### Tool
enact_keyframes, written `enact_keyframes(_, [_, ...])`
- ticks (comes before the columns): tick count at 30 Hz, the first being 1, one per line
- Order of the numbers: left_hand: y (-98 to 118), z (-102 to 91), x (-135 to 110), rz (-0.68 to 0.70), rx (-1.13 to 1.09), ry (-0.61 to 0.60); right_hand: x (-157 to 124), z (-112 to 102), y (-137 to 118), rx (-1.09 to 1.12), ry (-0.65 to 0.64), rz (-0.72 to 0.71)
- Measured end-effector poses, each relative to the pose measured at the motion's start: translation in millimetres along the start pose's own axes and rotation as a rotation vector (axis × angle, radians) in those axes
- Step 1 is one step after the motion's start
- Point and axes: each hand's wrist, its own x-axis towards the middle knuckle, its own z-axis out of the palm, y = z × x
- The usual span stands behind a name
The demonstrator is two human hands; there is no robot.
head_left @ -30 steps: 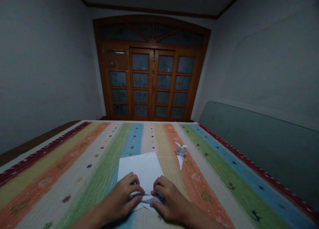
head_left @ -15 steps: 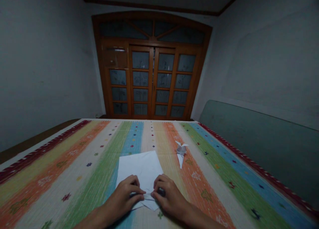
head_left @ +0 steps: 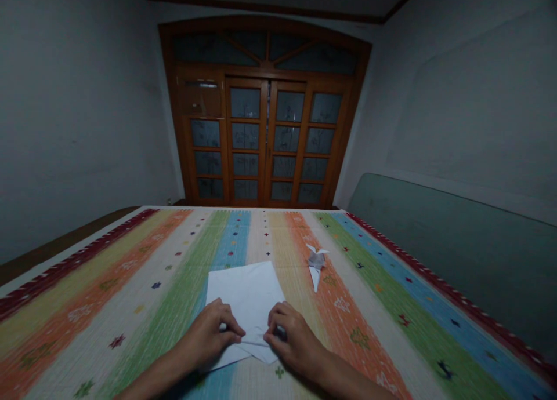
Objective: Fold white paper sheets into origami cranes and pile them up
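White paper sheet (head_left: 246, 295) lies on a striped woven cover (head_left: 108, 307), near end folded to a point, far half still flat and unfolded; left hand (head_left: 209, 336) and right hand (head_left: 293, 339) are curled, pressing the fold down; folded paper bird (head_left: 317, 262) sits beyond, apart.

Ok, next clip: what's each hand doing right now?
Left hand: closed, fingers curled, holding the white paper sheet.
Right hand: closed, fingers curled, holding the same sheet.
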Motion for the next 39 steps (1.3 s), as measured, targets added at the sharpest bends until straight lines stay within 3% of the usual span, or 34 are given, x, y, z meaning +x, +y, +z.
enact_keyframes(5, [6,-3.5,0,-0.069,0.109,-0.009,-3,-7,-9,-0.012,-0.068,-0.031])
enact_keyframes(15, [2,-9.9,-3,-0.103,0.089,-0.053,-7,-14,-9,-0.201,-0.174,-0.208])
enact_keyframes(18, [9,-7.6,-9,-0.003,0.165,0.024,-8,-18,-13,-0.296,-0.210,-0.232])
enact_keyframes(22, [23,1.7,-21,0.341,0.387,0.181,-12,-15,-10,-0.375,-0.213,-0.253])
enact_keyframes(26, [30,18.4,-30,0.626,0.608,0.172,-14,-9,-3,-0.439,-0.199,-0.279])
enact_keyframes(31, [24,23.6,-32,0.728,0.682,0.163,-14,-7,-3,-0.485,-0.183,-0.307])
enact_keyframes(39, [1,-10.5,-22,0.750,0.462,0.112,-12,-18,-13,-0.545,-0.193,-0.371])
